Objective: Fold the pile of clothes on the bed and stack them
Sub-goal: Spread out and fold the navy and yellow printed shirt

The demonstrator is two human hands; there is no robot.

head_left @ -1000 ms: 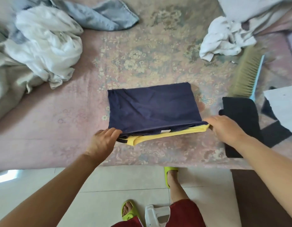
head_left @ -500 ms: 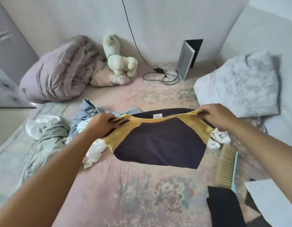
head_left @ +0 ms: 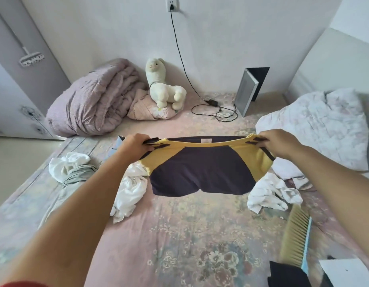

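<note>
A navy and yellow garment (head_left: 202,170), folded at least once, hangs in the air above the middle of the bed (head_left: 179,235), stretched wide between the person's two hands. Its upper edge is a yellow band with dark stripes near each end, and a small white label sits at the centre of the navy layer behind. The lower navy edge sags free and does not touch the sheet. The left hand (head_left: 136,145) grips the left end of the top edge with fingers curled over the cloth; the right hand (head_left: 277,142) pinches the right end in the same way, both forearms reaching out from the bottom corners of the view.

Under and beside the hanging garment lie unfolded clothes: a crumpled white shirt (head_left: 128,193) just below the left hand, a second white piece (head_left: 268,195) to the right, and a white and grey-green bundle (head_left: 73,167) farther left. A corner of pale blue fabric (head_left: 119,141), possibly denim, peeks out behind the left hand. At the lower right a hand brush (head_left: 296,235) with tan bristles and a light blue back lies on the floral sheet, next to a folded black garment (head_left: 287,275) and a white folded piece (head_left: 349,273) cut off by the frame.

At the far end, against the wall, rest a rolled lilac quilt (head_left: 96,98), a plush alpaca (head_left: 165,88) on a pink cushion (head_left: 150,109), a charger cable (head_left: 216,112) running up to a wall socket (head_left: 172,4), and an upright grey device (head_left: 250,90). A pale flowered pillow (head_left: 322,129) lies to the right.
</note>
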